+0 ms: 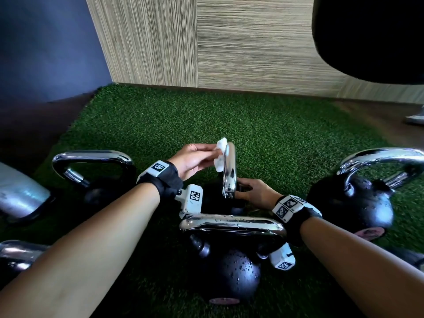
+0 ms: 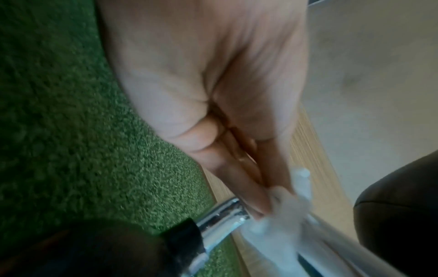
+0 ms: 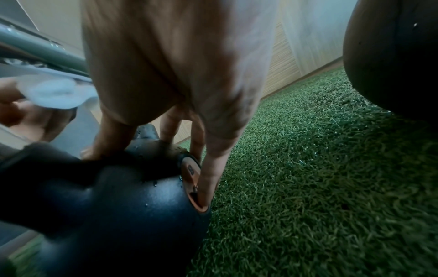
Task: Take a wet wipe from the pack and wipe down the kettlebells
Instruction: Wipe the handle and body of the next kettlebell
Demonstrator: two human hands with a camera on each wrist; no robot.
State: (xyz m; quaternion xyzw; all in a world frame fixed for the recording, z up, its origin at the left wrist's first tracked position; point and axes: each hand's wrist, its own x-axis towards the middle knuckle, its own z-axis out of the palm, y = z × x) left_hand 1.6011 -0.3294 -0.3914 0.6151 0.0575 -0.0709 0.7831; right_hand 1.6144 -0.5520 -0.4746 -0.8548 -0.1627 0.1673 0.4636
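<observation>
A black kettlebell with a chrome handle (image 1: 229, 171) stands mid-turf, its handle turned end-on to me. My left hand (image 1: 214, 154) pinches a crumpled white wet wipe (image 1: 220, 154) against the left side of that handle. In the left wrist view the wet wipe (image 2: 282, 209) sits at my fingertips on the chrome handle (image 2: 220, 219). My right hand (image 1: 250, 189) grips the kettlebell's black ball just right of the handle base. Seen from the right wrist, thumb and fingers straddle the wet, beaded ball (image 3: 132, 206), and the wipe (image 3: 54, 93) shows at left.
Other kettlebells ring the spot: one nearest me (image 1: 229, 260), one right (image 1: 358, 203), one left (image 1: 96, 175), another at the lower left (image 1: 16, 253). A silvery object (image 1: 18, 193) lies far left. A black bag (image 1: 371, 35) hangs upper right. Green turf (image 1: 206, 115) stretches to the wood-panelled wall.
</observation>
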